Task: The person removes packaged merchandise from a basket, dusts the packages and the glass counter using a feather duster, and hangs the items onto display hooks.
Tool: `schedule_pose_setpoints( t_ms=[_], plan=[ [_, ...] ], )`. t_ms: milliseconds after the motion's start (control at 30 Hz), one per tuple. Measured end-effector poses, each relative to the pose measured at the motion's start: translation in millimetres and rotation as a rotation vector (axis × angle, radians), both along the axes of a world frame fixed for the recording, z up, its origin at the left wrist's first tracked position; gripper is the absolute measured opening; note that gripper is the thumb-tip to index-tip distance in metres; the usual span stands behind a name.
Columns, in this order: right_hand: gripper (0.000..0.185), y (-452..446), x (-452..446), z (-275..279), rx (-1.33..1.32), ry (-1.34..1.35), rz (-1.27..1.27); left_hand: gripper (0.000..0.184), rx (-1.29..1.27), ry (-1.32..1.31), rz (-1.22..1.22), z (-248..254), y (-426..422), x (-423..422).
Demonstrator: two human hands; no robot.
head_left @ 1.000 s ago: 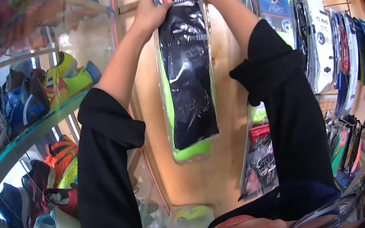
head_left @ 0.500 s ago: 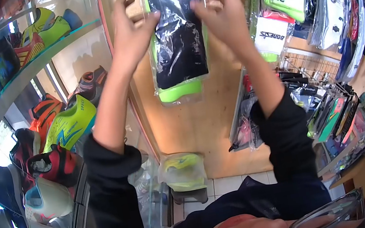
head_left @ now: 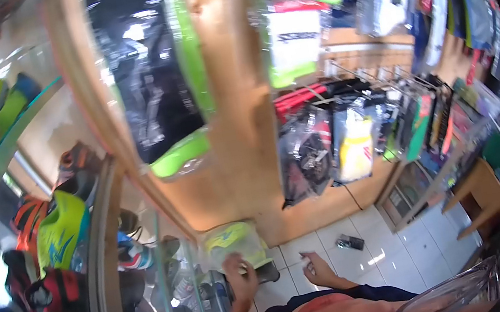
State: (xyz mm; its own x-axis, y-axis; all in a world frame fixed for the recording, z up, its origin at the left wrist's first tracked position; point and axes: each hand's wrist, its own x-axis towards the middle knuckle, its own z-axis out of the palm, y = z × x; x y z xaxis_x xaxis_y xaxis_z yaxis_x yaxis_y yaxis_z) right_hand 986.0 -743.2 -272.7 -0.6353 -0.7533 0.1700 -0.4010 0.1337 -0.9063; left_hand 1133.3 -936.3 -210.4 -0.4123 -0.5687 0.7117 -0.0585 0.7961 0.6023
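Note:
Down near my body, my left hand (head_left: 241, 279) is beside a plastic-wrapped yellow-green item (head_left: 230, 239) resting on a dark stool (head_left: 267, 272). Its fingers are somewhat blurred but look apart; contact with the wrapping cannot be told. My right hand (head_left: 319, 272) hovers above the tiled floor, fingers partly spread and holding nothing visible. Higher up, a clear plastic package of black cloth (head_left: 154, 86) hangs against the wooden panel, apart from both hands. Bright green material (head_left: 179, 155) shows behind its lower edge and right side.
A glass case (head_left: 16, 157) with several sports shoes stands on the left. Packaged goods (head_left: 292, 35) hang along the right wall, with more packages (head_left: 355, 144) on lower hooks. A small dark object (head_left: 349, 242) lies on the floor tiles (head_left: 414, 254), near a wooden stool (head_left: 481, 195).
Both hands have left the black cloth package and dropped toward my body. The package hangs on the panel. My view has shifted, bringing more of the floor and right wall into sight.

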Motion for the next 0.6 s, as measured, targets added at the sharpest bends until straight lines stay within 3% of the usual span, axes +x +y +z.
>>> schedule_pose_setpoints(
  t_ms=[67,133,167,200,233,400,600],
  plan=[
    [0.048,78,-3,-105,0.256,0.045,-0.175,0.036,0.363,-0.241,-0.308,-62,39,10],
    [0.052,173,-14,-198,0.594,-0.051,-0.27,0.03,0.48,-0.599,-0.518,-147,60,17],
    [0.051,218,-10,-213,0.72,-0.173,-0.385,0.029,0.512,-0.791,-0.628,-182,69,22],
    [0.046,237,6,-181,0.978,-0.331,-0.662,0.028,0.524,-0.97,-0.707,-207,71,23],
    [0.045,267,6,-179,1.053,-0.486,-0.792,0.026,0.525,-1.139,-0.761,-231,73,22],
    [0.041,398,3,-201,0.729,-0.91,-0.979,0.021,0.357,-1.625,-0.754,-283,70,-17],
    [0.036,487,-17,-215,0.43,-1.114,-1.082,0.019,0.226,-1.688,-0.697,-290,110,-122]
  ],
)
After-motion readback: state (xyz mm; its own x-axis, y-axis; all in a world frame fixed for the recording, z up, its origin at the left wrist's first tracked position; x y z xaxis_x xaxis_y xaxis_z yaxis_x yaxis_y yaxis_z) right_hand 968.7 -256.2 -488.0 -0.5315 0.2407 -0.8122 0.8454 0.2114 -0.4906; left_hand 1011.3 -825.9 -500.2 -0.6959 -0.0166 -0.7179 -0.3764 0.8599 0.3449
